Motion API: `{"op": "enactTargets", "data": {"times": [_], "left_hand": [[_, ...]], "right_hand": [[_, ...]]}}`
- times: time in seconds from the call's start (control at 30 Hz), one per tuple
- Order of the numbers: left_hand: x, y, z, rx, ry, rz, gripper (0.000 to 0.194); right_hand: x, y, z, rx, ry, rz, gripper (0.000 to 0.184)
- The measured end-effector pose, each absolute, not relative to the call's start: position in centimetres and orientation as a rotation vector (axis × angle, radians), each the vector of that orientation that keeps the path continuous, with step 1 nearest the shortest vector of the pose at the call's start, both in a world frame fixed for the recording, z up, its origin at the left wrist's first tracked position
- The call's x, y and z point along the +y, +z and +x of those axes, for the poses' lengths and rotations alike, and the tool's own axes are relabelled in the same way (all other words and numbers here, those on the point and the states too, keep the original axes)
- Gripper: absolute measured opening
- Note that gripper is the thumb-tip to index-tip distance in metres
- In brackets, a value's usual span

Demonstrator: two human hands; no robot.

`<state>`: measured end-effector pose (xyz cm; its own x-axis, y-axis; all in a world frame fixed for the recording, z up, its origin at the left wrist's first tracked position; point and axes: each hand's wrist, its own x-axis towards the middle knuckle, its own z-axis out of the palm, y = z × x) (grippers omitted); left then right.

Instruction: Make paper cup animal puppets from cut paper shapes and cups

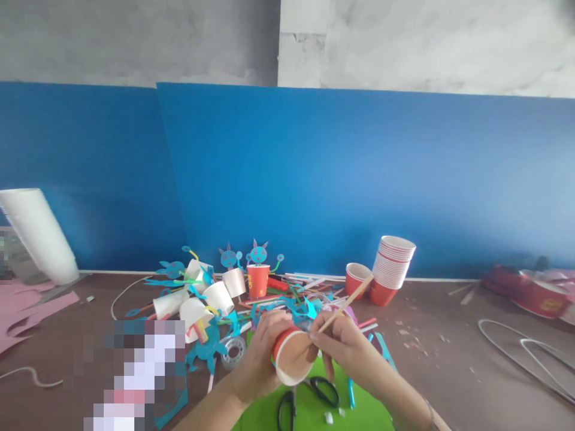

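Note:
My left hand [260,353] is wrapped around a red paper cup [291,354] lying on its side, its white inside facing me. My right hand [344,347] pinches a thin wooden stick [348,302] whose lower end reaches into the cup's mouth. Both hands hover over a green sheet [359,413] where black scissors [309,395] lie just below the cup.
A stack of red cups [392,269] and a single red cup [356,278] stand behind. White cups, blue paper cut-out figures and straws clutter the left [211,293]. A tape roll [233,350], white cables [525,353], pink paper [27,305] and a blue backboard [341,179] surround the brown table.

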<state>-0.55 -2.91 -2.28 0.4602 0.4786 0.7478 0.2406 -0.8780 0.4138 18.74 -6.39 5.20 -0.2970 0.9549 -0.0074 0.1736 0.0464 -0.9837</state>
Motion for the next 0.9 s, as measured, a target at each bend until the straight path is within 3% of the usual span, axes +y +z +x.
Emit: {"op": "enactTargets", "data": {"times": [0.23, 0.37, 0.6, 0.9], "left_hand": [[-2.7, -2.1, -0.2, 0.619, 1.315, 2.637, 0.048], [-2.8, -2.2, 0.1, 0.661, 1.334, 2.696, 0.041], [-2.9, -2.4, 0.2, 0.774, 1.335, 2.668, 0.042], [-2.6, -2.5, 0.0, 0.826, 1.276, 2.548, 0.060]], "right_hand": [[-7.9, 5.3, 18.1, -1.696, 1.244, -1.411, 0.011], [-8.4, 5.5, 17.7, -1.764, 1.054, -1.530, 0.014], [-7.8, 5.4, 17.5, -1.807, 0.867, -1.591, 0.020], [-6.8, 5.5, 18.9, -1.734, 1.092, -1.502, 0.023]]}}
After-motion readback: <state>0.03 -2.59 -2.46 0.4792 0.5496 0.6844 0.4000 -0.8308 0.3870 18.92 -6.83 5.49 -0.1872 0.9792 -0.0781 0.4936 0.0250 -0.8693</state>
